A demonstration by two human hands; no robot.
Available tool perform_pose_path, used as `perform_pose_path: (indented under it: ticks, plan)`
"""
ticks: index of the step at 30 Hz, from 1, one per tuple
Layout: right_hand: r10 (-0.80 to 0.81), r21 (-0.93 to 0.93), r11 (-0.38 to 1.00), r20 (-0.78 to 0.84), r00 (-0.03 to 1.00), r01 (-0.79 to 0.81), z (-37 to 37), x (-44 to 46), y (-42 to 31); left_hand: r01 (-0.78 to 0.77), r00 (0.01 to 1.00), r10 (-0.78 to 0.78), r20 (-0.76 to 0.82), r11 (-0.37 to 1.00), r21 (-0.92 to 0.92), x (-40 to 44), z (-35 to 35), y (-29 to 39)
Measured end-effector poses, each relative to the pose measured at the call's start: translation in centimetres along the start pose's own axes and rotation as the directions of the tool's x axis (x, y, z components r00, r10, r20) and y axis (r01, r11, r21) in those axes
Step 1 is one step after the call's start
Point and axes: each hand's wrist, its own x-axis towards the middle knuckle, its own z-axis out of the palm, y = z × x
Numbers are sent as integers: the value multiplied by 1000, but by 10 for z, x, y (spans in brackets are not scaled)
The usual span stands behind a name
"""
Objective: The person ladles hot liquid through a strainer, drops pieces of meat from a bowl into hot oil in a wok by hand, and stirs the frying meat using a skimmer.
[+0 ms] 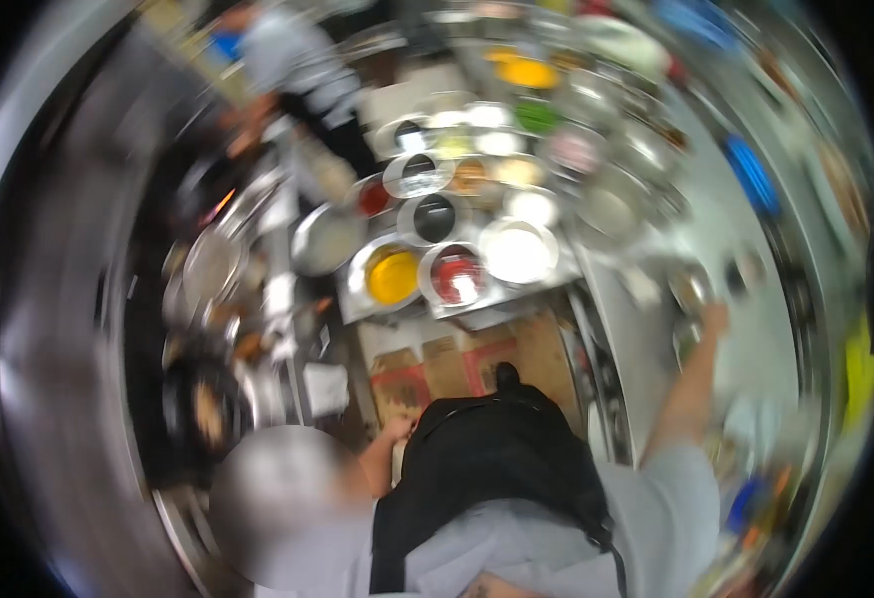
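My left hand point(397, 429) is low beside the black apron, close to a pale object that I cannot make out; its fingers are smeared by motion. My right hand point(716, 317) reaches out over the right-hand metal counter point(636, 344), at the edge of a small metal bowl point(691, 286). Blur hides its fingers and whether they grip anything. Ahead of me, round containers hold yellow point(393, 276), red point(457, 274) and white point(519, 251) contents.
A co-worker point(292, 70) stands at the upper left, near a flame point(220, 204). Pans, including a dark wok point(206, 409), line the left side. Cardboard point(447, 369) lies below the containers. A large blurred round shape point(283, 503) covers part of the lower left.
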Motion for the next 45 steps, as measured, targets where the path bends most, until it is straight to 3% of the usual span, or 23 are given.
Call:
perform_pose_path:
  ticks: [1,2,3,4,6,9,11,15,17,18,20,23,26,27,29,32,34,36,38,39,41,44,45]
  plan:
    - [-264,-199,950,-101,959,240,48,29,28,-16,998,22,55,995,-103,8,1,-10]
    - [-72,10,997,-169,983,75,35,26,20,16,998,-29,-63,978,-207,-3,-2,0]
    - [-134,239,965,100,986,107,0,35,22,17,998,-25,-65,991,-132,3,-3,-6]
    - [-93,304,952,154,984,43,-36,24,13,-225,958,238,-160,970,98,11,1,-16]
    - [-28,395,918,157,987,-37,-57,-2,3,-289,919,366,-144,877,385,15,-4,-13]
    - [29,506,853,198,980,-128,-68,-55,-1,-221,942,267,-205,950,220,34,13,-17]
    - [25,545,824,242,970,-157,-80,-77,-3,-64,974,43,-224,994,-86,9,10,13]
    - [0,581,797,270,963,-163,-95,-89,-2,-128,975,109,-191,988,-91,0,24,25]
    - [-7,593,790,266,964,-158,-104,-86,2,-204,889,174,-424,979,-27,-5,38,25]
    - [-15,597,789,260,965,-148,-107,-82,5,-208,888,177,-425,978,-29,-5,38,24]
    - [-26,594,794,240,970,-126,-113,-72,11,-136,922,50,-384,970,-200,-8,41,23]
    - [-44,591,803,180,983,-72,-141,-54,16,-139,914,62,-401,976,-167,-5,37,19]
    - [-113,589,807,75,991,48,-172,-32,18,-216,913,187,-363,975,-43,-6,20,24]
    - [-157,593,798,36,987,106,-185,-21,17,-145,917,78,-392,979,-144,-22,8,44]
    - [-289,598,756,-59,955,266,-206,-3,8,-213,897,109,-429,956,-203,-43,-16,78]
    - [-605,664,546,-110,789,511,-227,26,-31,-420,827,256,-501,873,-247,-25,-30,108]
    - [-587,906,401,137,798,139,-330,-94,-132,-574,767,377,-519,765,-292,-35,-49,146]
    - [-781,903,345,125,612,257,-341,-129,-202,-610,792,446,-418,535,-584,-50,-67,183]
    - [-897,947,215,94,432,239,-350,-188,-274,-552,797,477,-371,324,-768,-79,-88,211]
    - [-914,933,231,111,391,275,-352,-221,-310,-561,793,466,-393,305,-770,-98,-98,217]
    - [-954,939,221,152,259,263,-348,-286,-373,-561,756,431,-493,38,-827,-125,-116,218]
    - [-976,947,200,216,-35,249,-356,-392,-449,-697,704,245,-667,56,-715,-138,-131,178]
    - [-990,947,24,68,-126,320,-355,-427,-472,-781,604,165,-780,319,-537,-145,-135,152]
